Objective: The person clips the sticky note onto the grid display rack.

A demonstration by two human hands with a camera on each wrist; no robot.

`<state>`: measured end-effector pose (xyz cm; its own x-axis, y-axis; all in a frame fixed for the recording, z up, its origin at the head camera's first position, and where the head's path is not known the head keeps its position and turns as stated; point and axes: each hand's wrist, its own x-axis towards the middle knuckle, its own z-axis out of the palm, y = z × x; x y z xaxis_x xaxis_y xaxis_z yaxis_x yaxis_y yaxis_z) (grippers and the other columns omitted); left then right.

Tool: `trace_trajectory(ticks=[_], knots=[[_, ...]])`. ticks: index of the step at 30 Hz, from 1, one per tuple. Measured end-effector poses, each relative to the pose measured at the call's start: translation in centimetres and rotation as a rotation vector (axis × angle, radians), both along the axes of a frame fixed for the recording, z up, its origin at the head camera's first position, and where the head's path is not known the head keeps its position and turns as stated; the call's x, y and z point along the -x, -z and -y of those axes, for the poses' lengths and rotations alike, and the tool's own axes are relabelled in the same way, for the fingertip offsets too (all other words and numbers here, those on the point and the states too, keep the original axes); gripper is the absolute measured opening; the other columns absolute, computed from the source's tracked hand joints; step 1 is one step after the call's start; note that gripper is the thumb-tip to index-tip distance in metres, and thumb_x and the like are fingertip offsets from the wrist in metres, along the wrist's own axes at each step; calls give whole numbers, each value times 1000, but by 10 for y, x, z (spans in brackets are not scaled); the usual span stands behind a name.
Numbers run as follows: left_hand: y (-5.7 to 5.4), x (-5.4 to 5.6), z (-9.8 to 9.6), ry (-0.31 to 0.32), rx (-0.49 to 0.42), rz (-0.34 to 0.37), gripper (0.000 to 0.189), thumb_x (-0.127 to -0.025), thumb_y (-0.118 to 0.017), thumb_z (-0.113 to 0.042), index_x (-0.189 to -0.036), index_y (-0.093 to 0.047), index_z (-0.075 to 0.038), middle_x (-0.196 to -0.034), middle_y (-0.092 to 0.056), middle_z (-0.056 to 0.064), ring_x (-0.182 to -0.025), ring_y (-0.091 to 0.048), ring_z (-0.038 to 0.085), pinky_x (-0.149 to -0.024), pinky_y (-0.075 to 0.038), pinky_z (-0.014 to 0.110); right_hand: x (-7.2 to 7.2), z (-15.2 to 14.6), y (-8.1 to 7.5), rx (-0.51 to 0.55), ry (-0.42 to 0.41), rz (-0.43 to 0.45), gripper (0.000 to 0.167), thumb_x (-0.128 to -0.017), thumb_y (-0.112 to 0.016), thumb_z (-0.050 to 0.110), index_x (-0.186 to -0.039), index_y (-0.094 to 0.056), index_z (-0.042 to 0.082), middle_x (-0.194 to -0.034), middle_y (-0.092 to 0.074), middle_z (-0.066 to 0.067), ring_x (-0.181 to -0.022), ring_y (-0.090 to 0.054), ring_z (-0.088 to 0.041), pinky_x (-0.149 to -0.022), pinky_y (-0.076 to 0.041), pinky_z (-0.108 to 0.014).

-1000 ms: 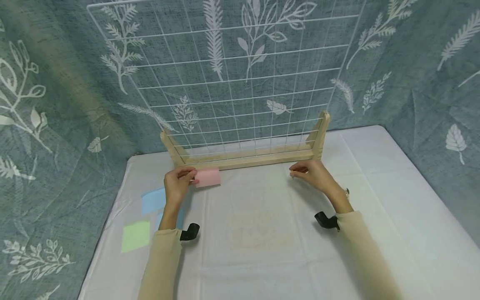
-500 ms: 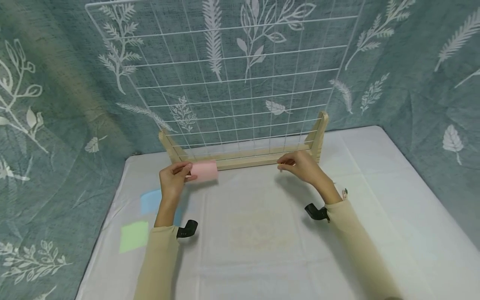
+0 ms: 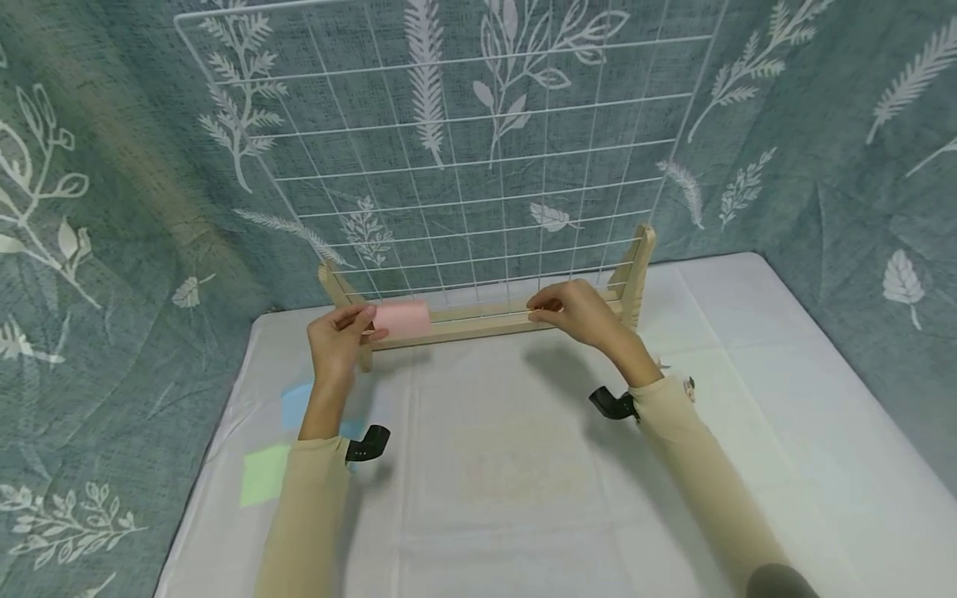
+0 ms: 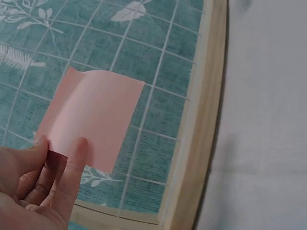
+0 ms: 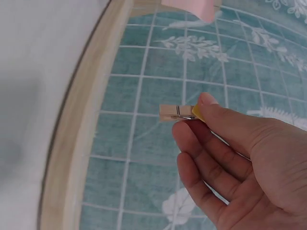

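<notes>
Between thumb and fingers, my left hand [image 3: 336, 340] pinches one edge of a pink sticky note [image 4: 96, 115]. The note is held up in front of the lower left of a white wire grid [image 3: 486, 199], its sheet slightly bent. My right hand [image 3: 579, 314] pinches a small wooden clothespin [image 5: 169, 112] by its yellow-tipped end, the other end pointing away from the fingers. In the head view the clothespin is mostly hidden by the fingers. Both hands are above the table, close to the wooden base [image 3: 478, 328] of the grid.
Blue sticky notes [image 3: 296, 405] and a green one [image 3: 263, 477] lie on the white-covered table [image 3: 508, 465] at the left, partly behind my left forearm. Black wrist cameras [image 3: 368, 444] sit on both wrists. A patterned green curtain [image 3: 837, 191] surrounds the table.
The left hand has lifted the pink sticky note from near the table up to the grid's base. My right hand has moved left and farther forward with the clothespin.
</notes>
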<state>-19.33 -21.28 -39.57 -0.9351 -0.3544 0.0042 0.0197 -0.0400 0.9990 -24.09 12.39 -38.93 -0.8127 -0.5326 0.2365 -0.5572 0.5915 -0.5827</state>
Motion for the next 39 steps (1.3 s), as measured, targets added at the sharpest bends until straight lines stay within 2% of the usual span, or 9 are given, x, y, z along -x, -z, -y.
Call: trace_trajectory(ticks=[6, 11, 21, 25, 30, 39], knots=[[-14, 2, 0, -2, 2, -19, 29, -93, -66, -8, -114, -65, 11, -87, -64, 4, -73, -64, 13, -69, -63, 25, 5, 11, -15, 61, 3, 12, 21, -91, -71, 14, -107, -74, 1, -97, -73, -10, -84, -67, -22, -77, -59, -35], [-21, 4, -1, -3, 10, -34, 31, -93, -67, -10, -117, -65, 10, -91, -65, 4, -75, -65, 14, -69, -63, 25, 8, 22, -22, 94, -7, 5, 22, -92, -71, 15, -108, -74, 1, -98, -74, -11, -85, -67, -22, -77, -59, -34], [-35, 2, 6, -21, -23, -60, 24, -92, -67, -7, -111, -66, 8, -90, -64, 5, -70, -65, 14, -64, -63, 25, 8, 33, -43, -30, -59, -54, 23, -93, -69, 17, -110, -74, 2, -96, -74, -8, -85, -67, -20, -76, -59, -32], [-40, 3, 7, -16, -31, -71, 26, -92, -67, -8, -112, -65, 8, -91, -64, 6, -75, -64, 15, -65, -63, 25, 9, 34, -52, -23, -58, -63, 21, -92, -70, 15, -109, -74, 2, -95, -74, -9, -84, -67, -21, -76, -59, -33], [-49, 7, 6, -20, -33, -101, 22, -92, -68, -8, -109, -67, 5, -90, -63, 7, -75, -61, 16, -65, -63, 25, 11, 39, -59, -4, -68, -67, 21, -92, -70, 15, -108, -74, 1, -97, -73, -10, -84, -68, -20, -77, -59, -33], [-64, 9, 7, 8, -20, -162, 18, -91, -69, -8, -104, -68, 5, -90, -65, 7, -74, -65, 16, -65, -63, 26, 13, 46, -73, 19, -69, -117, 23, -93, -70, 14, -110, -73, 0, -101, -73, -12, -87, -68, -22, -79, -59, -32]])
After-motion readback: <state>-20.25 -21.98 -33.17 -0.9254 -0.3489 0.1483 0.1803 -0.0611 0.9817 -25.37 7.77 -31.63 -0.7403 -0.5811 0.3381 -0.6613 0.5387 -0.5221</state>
